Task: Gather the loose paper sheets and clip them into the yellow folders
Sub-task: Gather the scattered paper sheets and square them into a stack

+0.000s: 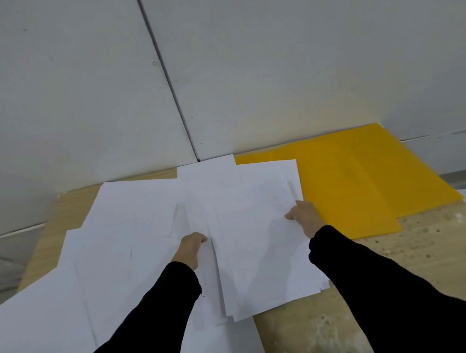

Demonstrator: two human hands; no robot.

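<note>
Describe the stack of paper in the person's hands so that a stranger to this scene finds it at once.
On the wooden table, loose white sheets cover the left side and yellow folders lie far right. The stack sits between them, just left of the folders. Unlike the flat, scattered sheets, it is gripped by the left hand and the right hand.

The sheets [136,241] around the left hand [191,247] and right hand [304,216] were plain white with faint grey shadows. Right of the right hand, the folders [353,182] were flat deep yellow. The surface [401,246] was pale tan, wood-grained left of the left hand and brown-speckled right of the right. The sleeves [391,289] were black. Beyond the hands, the wall [272,60] was pale grey with a dark seam [167,78].
</note>
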